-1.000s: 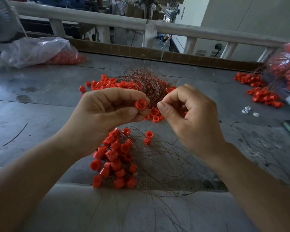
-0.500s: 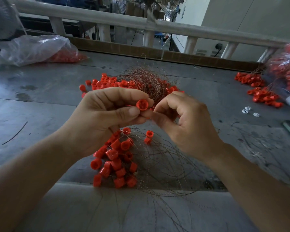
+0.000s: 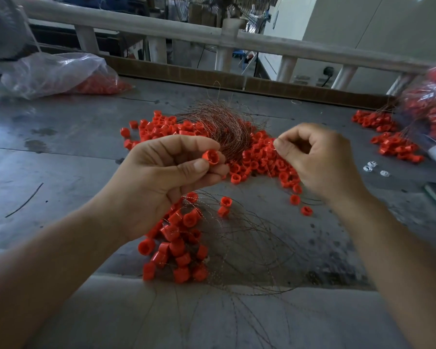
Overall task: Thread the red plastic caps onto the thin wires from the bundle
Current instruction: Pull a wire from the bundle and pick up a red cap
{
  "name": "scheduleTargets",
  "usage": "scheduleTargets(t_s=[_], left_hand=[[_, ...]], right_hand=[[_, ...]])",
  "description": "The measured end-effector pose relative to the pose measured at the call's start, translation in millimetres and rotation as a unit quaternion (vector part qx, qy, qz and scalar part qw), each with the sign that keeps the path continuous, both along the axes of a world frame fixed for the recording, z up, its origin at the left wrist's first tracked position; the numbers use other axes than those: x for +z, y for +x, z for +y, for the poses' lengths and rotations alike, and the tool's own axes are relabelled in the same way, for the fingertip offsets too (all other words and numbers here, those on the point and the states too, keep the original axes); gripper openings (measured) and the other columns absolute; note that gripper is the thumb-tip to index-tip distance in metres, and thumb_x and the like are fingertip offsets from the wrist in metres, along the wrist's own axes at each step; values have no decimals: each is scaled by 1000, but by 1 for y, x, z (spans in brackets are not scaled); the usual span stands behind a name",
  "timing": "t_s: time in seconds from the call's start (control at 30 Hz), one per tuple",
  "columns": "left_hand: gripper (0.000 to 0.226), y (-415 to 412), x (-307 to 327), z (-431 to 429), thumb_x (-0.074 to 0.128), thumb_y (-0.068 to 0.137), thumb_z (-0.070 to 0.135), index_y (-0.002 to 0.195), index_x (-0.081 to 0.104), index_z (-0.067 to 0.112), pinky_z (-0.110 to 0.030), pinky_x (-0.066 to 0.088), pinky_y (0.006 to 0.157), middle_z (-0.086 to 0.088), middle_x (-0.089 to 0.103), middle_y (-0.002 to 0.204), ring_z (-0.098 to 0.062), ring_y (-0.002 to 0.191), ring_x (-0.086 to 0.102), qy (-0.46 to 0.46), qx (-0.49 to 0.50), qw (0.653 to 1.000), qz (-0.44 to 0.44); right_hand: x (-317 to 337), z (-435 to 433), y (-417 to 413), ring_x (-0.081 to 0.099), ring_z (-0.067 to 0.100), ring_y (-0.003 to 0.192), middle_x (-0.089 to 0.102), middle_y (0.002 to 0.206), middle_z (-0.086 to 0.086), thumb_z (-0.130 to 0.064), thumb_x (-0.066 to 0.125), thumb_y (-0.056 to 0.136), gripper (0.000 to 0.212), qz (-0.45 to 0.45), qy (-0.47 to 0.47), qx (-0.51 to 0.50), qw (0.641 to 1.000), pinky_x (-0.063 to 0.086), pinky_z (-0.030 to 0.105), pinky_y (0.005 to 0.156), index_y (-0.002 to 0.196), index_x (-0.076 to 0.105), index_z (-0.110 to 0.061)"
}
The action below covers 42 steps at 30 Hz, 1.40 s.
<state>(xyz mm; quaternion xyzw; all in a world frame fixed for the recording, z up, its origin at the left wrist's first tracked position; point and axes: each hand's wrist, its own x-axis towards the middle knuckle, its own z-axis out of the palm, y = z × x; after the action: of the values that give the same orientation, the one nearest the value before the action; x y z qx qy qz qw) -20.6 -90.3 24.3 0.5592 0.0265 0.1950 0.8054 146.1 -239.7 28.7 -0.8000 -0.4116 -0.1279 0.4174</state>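
Here the left hand (image 3: 161, 177) pinches one red cap (image 3: 210, 157) between thumb and forefinger, its hollow end facing up. Near it, the right hand (image 3: 320, 162) is curled, thumb and forefinger nipping a thin wire (image 3: 271, 159). Behind both, the wire bundle (image 3: 224, 124) lies on the grey table (image 3: 61, 159) among loose caps (image 3: 257, 157). A cluster of wired caps (image 3: 179, 245) lies below the left hand.

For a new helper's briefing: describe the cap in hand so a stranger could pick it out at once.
Start at the grey metal table strewn with loose caps and look above its middle, at the left hand. The red cap sits pinched between that hand's thumb and forefinger. Unlike its neighbours, it is off the table, open end toward the camera.
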Motion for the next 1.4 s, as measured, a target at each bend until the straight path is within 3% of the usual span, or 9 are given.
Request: scheduleTargets(t_s=[0.13, 0.33, 0.6, 0.73, 0.93, 1.1, 1.23, 1.3, 1.4], left_hand=[[23, 2, 0, -1, 57, 63, 1, 76, 75, 9, -18, 54, 62, -9, 72, 75, -17, 72, 71, 2, 12, 1000, 12], [25, 1, 0, -2, 54, 64, -2, 75, 74, 8, -18, 54, 61, -9, 72, 75, -17, 71, 70, -1, 11, 1000, 13], [24, 1, 0, -3, 55, 63, -1, 75, 74, 8, -18, 54, 61, -9, 72, 75, -16, 70, 70, 2, 14, 1000, 18], [25, 1, -1, -2, 54, 65, -2, 76, 74, 8, -18, 54, 61, -9, 72, 76, -17, 71, 70, 7, 11, 1000, 18], [21, 0, 0, -1, 62, 60, 4, 77, 74, 9, -18, 54, 62, -8, 72, 76, -16, 72, 70, 10, 9, 1000, 17], [23, 2, -2, 0, 65, 57, 7, 78, 75, 9, -19, 54, 62, -9, 72, 77, -16, 72, 70, 14, 4, 1000, 18], [24, 2, -5, 1, 59, 63, 2, 80, 74, 10, -19, 54, 64, -9, 72, 78, -17, 74, 70, 50, 15, 998, 24], [25, 2, -6, 0, 59, 63, 3, 81, 75, 13, -19, 54, 65, -9, 72, 79, -18, 75, 70, 79, 25, 996, 31], [26, 1, -6, -1, 61, 63, 6, 81, 75, 18, -18, 53, 65, -8, 73, 79, -16, 76, 70, 111, 34, 993, 36]], right_hand=[[-17, 5, 10, 48, -2, 65, 52, 75, -16, -13, 65, 82, 12, 10, -122, -12, 992, 38, 16, 64, 93, 69, -16], [-26, 19, 5, 44, 5, 82, 57, 95, -2, -13, 62, 85, 26, -50, -164, 19, 985, 37, 20, 75, 110, 66, -19], [-27, 21, 9, 46, 7, 78, 52, 83, -6, -12, 62, 84, 4, -42, -146, 7, 988, 32, 19, 68, 83, 66, -12], [-22, 17, 9, 47, 3, 67, 51, 76, -14, -14, 64, 82, 4, -17, -108, 12, 994, 37, 17, 67, 85, 66, -17], [-30, 20, 6, 44, 4, 68, 49, 81, -10, -28, 69, 79, 17, -29, -209, 11, 977, 33, 19, 62, 92, 64, -18], [-30, 18, 8, 47, 4, 71, 52, 80, -10, -25, 67, 81, 11, -19, -226, 20, 974, 35, 20, 67, 89, 65, -18], [-14, 14, 1, 57, 10, 68, 61, 70, -6, -15, 75, 71, 15, 161, -73, 74, 981, 46, 22, 67, 78, 62, -20], [-4, 11, -9, 60, 8, 63, 63, 63, -7, -15, 72, 64, 19, 293, 19, 163, 942, 50, 18, 59, 78, 61, -19], [4, 11, -25, 63, 8, 61, 64, 61, -4, -11, 67, 59, 21, 365, 74, 261, 890, 50, 17, 57, 79, 60, -15]])
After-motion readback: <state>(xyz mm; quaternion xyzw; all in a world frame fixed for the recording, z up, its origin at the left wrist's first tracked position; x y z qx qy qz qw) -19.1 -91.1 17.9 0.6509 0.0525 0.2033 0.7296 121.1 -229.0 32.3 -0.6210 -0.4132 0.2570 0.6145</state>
